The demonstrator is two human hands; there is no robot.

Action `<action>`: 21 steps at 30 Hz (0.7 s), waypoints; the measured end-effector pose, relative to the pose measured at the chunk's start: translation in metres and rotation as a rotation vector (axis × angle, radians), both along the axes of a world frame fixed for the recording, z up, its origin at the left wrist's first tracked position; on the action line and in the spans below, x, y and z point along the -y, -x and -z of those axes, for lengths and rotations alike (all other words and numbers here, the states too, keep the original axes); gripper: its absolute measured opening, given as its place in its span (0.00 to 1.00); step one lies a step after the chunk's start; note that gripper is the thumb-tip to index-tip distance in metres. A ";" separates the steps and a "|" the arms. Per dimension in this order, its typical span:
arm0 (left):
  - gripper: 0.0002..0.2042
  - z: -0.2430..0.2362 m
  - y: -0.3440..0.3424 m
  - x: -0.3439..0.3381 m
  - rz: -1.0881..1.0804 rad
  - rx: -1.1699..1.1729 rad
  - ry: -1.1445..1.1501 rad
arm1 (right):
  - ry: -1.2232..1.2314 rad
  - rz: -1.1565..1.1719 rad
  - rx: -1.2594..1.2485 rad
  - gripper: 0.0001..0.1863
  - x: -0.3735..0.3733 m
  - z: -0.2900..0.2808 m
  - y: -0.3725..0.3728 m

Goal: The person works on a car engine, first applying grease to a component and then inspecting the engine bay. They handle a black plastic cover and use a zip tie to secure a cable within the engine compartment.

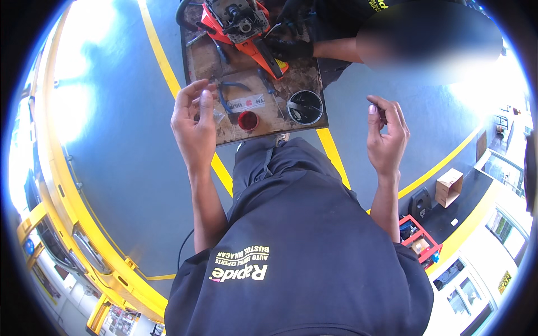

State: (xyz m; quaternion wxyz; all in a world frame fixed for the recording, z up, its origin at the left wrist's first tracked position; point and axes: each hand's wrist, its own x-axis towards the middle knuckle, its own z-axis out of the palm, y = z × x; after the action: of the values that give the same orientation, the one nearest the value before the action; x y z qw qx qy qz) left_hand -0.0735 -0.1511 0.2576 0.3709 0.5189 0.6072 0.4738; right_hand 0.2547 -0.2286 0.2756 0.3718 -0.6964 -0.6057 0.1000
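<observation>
Bare skin on both of your hands, raised above your lap in front of a low, stained wooden table [224, 61]. Your left hand [193, 120] is up with fingers loosely curled, thumb and forefinger drawn toward each other near a small clear object [218, 116]; you cannot tell from this view whether the fingers are actually clamped on it or merely close in front of it. Your right hand [386, 137] is held well apart from the left, thumb and forefinger pinched together on one tiny dark part [381, 113], too small to identify. On the table, count: one orange chainsaw body [244, 31] with its cover off, one small red cap [247, 120], one round black-rimmed tin [305, 107] holding dark bits, one blue-handled pair of pliers [230, 89]. Across the table one other person sits; their two dark-gloved hands [288, 47] rest at the chainsaw. The floor is blue with yellow lines [159, 53]. To your right stand one cardboard box [449, 186] and one red tray [420, 238] of mixed items.
</observation>
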 end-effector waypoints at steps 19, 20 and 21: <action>0.10 -0.004 -0.010 0.012 0.060 -0.067 0.041 | 0.010 -0.054 -0.022 0.06 -0.001 -0.003 0.000; 0.10 -0.004 -0.011 0.013 0.064 -0.074 0.042 | 0.019 -0.064 -0.028 0.06 -0.001 -0.004 0.002; 0.10 -0.006 -0.011 0.015 0.083 -0.089 0.045 | 0.028 -0.074 -0.034 0.06 -0.001 -0.006 0.004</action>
State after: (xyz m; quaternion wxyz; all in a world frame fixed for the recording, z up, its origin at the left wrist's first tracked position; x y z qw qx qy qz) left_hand -0.0621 -0.1658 0.2632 0.3744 0.5558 0.6116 0.4205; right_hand 0.2503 -0.2279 0.2814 0.3684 -0.6768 -0.6232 0.1339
